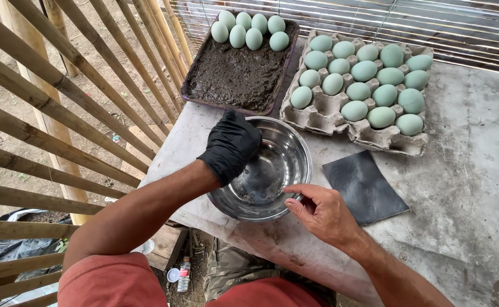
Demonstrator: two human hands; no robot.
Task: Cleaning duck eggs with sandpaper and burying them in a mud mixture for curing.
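- At the near edge of the grey table (465, 187), a steel bowl (278, 165) is sitting with a smear of dark mud at its bottom
- Inside the bowl, the left hand (231, 145) in a black glove is reaching down with fingers curled toward the mud; whether it is gripping anything, I cannot tell
- On the bowl's near rim, the bare right hand (320, 211) is resting half open, fingertips touching the metal and steadying it
- Judging from this, scraping would be going best with the rim pinned firmly, so the bowl is not sliding off the table edge just below it
- Just right of the bowl, a dark flat sheet (365, 186) is lying
- Beyond the bowl, a tray of dark mud (238, 74) is holding pale green eggs (249, 29) along its far end
- Beyond and right of the bowl, a cardboard egg carton (323, 116) is carrying more green eggs (369, 79)
- Left of the bowl, bamboo slats (62, 113) are forming a fence
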